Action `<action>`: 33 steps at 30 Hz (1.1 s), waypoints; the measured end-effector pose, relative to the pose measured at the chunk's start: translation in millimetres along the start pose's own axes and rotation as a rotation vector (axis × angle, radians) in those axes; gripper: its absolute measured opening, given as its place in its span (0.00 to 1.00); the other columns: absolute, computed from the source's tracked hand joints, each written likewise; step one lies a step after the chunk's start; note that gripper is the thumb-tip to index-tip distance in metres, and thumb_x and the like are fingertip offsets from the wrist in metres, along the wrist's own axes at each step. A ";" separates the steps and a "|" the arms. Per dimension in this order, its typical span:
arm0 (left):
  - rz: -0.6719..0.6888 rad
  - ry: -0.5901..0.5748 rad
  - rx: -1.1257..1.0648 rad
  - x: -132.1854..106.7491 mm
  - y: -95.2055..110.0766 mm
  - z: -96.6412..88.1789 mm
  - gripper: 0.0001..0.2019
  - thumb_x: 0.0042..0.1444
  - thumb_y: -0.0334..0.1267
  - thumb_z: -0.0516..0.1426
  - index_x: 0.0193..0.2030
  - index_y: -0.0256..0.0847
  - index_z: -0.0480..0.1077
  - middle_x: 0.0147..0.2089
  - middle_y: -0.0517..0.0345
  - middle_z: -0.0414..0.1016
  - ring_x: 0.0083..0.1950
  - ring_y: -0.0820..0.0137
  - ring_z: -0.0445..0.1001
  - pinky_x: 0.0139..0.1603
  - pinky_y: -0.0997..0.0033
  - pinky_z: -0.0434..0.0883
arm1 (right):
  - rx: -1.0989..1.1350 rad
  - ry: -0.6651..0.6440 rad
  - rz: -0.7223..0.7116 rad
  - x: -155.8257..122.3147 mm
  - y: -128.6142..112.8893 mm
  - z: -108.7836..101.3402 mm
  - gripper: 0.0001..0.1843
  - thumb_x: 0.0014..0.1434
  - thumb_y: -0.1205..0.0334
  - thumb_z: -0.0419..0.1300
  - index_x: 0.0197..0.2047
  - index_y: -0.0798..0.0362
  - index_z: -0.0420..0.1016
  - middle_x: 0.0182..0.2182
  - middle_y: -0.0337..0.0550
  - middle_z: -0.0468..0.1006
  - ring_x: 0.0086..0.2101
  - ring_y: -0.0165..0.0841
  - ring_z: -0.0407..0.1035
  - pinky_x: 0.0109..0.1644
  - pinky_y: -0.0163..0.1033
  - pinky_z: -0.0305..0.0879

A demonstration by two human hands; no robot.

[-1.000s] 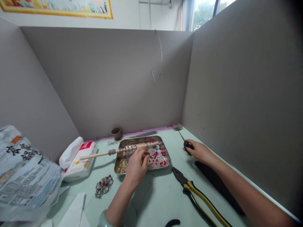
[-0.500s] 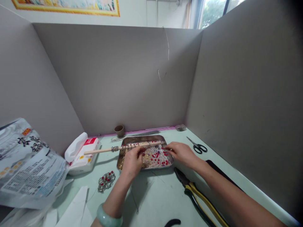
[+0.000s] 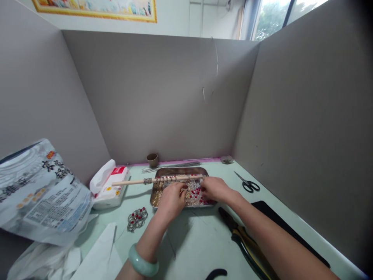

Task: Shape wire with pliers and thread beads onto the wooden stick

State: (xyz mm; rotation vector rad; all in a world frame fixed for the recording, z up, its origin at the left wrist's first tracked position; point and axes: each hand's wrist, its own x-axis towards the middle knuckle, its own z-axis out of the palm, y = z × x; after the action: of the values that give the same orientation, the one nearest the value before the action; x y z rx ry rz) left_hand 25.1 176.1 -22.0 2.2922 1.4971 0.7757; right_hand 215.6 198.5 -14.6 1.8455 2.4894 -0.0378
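Centrally, a wooden rod point(image 3: 131, 182) lies across a metal tray point(image 3: 180, 170) of loose beads point(image 3: 194, 192), its long axis running left to right. The left hand point(image 3: 174, 196) is just on the near side of the rod, over the middle of the tray; the right hand point(image 3: 217, 188) is closer to the rod's right end, its fingers reaching down among the beads at the tray's right side. The fingers of both hands are bent; whether they pinch anything cannot be told. Small wire-and-bead work is threaded along the rod, whose left end extends over a pack of wipes point(image 3: 109, 194).

The pale green tabletop point(image 3: 201, 241) also bears a beaded wire piece point(image 3: 137, 219) to the near left, scissors point(image 3: 247, 181) to the right, and pliers point(image 3: 236, 232) partly behind the right forearm. Grey partitions point(image 3: 151, 97) enclose the table; beyond, at far right, is a window point(image 3: 271, 19).
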 end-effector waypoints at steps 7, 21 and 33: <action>0.011 0.042 -0.080 -0.8 3.6 -3.8 0.14 0.55 0.30 0.52 0.46 0.39 0.73 0.46 0.50 0.77 0.47 0.62 0.73 0.48 0.63 0.67 | 0.644 0.360 -0.036 3.5 -3.0 -15.8 0.06 0.55 0.62 0.55 0.33 0.53 0.72 0.27 0.39 0.75 0.28 0.30 0.67 0.32 0.33 0.57; 0.028 0.126 -0.675 30.5 37.8 -21.4 0.12 0.52 0.32 0.54 0.45 0.39 0.70 0.42 0.53 0.77 0.41 0.69 0.75 0.40 0.72 0.70 | 1.207 0.413 -0.179 -7.0 -21.1 -51.8 0.04 0.54 0.64 0.55 0.34 0.52 0.68 0.27 0.35 0.70 0.25 0.26 0.63 0.28 0.32 0.60; -0.108 0.149 -0.630 36.4 32.6 -36.5 0.07 0.52 0.39 0.54 0.31 0.39 0.71 0.19 0.63 0.69 0.22 0.74 0.68 0.25 0.77 0.64 | 1.127 0.455 -0.097 -3.4 -14.4 -40.9 0.05 0.53 0.66 0.55 0.35 0.53 0.70 0.29 0.37 0.73 0.26 0.27 0.64 0.30 0.33 0.59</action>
State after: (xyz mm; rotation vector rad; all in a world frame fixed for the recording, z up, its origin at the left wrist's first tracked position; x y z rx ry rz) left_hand 39.7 193.9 34.5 1.7025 1.1903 1.2012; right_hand 201.9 192.9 26.3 2.1714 3.1913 -1.4400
